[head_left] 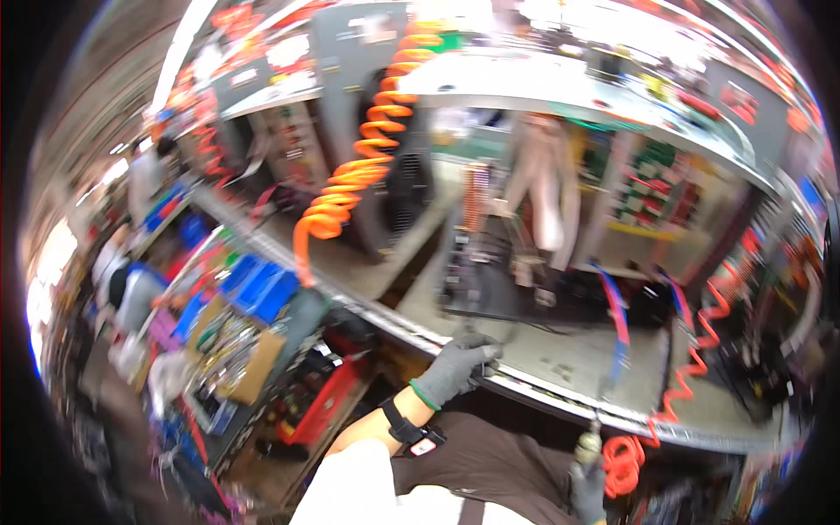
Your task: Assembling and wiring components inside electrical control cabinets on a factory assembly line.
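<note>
Left hand [457,369]: grey-gloved, fingers curling closed over bench edge [525,385].
Right hand [588,492]: gloved, gripping one tool [588,448], blurred, pointing upward.
Hoses [350,175]: two orange coils hanging above both hands.

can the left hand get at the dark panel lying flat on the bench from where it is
Probably yes. The gloved left hand sits at the bench's metal front edge, and the dark panel lies just beyond it with nothing visibly between them, though the picture is blurred.

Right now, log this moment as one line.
left hand: gloved, gripping workbench edge | right hand: gloved, holding small tool | orange coiled hose: hanging above bench | view: motion-blurred
</note>
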Motion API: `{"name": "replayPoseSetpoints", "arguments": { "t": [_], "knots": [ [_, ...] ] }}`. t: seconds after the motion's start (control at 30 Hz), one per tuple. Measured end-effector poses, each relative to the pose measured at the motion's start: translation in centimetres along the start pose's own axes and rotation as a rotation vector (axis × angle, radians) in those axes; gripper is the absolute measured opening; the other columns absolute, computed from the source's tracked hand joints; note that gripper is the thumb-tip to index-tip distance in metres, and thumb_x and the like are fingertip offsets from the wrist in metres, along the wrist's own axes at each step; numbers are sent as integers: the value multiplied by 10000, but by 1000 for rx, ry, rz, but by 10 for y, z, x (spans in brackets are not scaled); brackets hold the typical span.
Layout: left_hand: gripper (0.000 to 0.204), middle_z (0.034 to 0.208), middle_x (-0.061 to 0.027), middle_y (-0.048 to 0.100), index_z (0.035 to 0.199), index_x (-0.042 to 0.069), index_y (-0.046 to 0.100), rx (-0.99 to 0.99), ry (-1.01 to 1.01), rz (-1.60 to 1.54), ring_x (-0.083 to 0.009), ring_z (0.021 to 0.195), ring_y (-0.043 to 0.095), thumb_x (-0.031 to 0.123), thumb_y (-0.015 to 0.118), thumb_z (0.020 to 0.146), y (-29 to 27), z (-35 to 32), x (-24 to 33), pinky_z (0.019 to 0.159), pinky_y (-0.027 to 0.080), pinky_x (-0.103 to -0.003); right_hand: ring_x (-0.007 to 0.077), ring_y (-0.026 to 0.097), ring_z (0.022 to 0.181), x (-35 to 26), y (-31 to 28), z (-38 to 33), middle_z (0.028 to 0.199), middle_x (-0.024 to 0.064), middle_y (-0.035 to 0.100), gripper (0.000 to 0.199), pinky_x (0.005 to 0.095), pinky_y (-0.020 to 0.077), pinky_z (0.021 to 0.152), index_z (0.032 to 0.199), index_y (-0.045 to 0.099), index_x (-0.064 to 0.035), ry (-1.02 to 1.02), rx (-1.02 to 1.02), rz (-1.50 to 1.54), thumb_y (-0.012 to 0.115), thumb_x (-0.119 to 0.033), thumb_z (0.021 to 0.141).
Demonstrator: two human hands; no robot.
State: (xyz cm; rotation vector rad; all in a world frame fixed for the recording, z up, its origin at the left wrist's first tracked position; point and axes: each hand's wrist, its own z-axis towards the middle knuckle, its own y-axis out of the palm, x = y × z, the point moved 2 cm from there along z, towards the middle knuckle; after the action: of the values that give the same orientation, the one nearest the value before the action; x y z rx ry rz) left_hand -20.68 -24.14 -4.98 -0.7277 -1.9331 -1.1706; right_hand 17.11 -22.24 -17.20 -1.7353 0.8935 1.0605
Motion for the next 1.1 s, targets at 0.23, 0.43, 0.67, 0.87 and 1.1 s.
{"name": "replayPoseSetpoints", "arguments": {
  "t": [0.23,0.43,0.67,0.87,1.1],
  "knots": [
    [180,859,-94,649,1008,-16,600,574,382,-169,-150,690,623,28,584,834,-132,-126,81,588,513,-222,150,537,969,-85,36,24,1139,63,533,387,260,422,875,1290,397,17,-692,-156,-144,488,-76,926],
    [55,733,-44,608,813,57,625,696,334,69,-160,635,584,27,589,783,-249,-161,155,529,476,-282,38,395,511,-100,52,40,664,-44,442,268,178,318,447,1206,439,-69,-119,-104,323,476,-65,941],
    [412,920,-147,646,1200,16,543,1347,862,429,-203,740,634,126,610,809,-423,-167,261,663,512,-340,46,392,493,-97,52,44,659,-36,449,224,189,324,439,1158,469,-68,-198,-111,357,500,-91,937],
    [279,966,-126,675,1060,67,659,1115,722,1229,-235,825,652,192,655,811,-276,-119,225,762,516,-339,48,432,574,-107,42,30,718,-45,485,456,195,364,519,1371,387,-1,-85,-29,345,490,-132,947],
    [167,831,-99,655,885,90,688,225,686,1697,-281,752,637,136,702,725,-57,-93,101,672,522,-358,65,514,606,-115,48,63,746,-10,555,198,233,447,532,1067,532,-47,122,-52,405,600,-139,905]
  ]
}}
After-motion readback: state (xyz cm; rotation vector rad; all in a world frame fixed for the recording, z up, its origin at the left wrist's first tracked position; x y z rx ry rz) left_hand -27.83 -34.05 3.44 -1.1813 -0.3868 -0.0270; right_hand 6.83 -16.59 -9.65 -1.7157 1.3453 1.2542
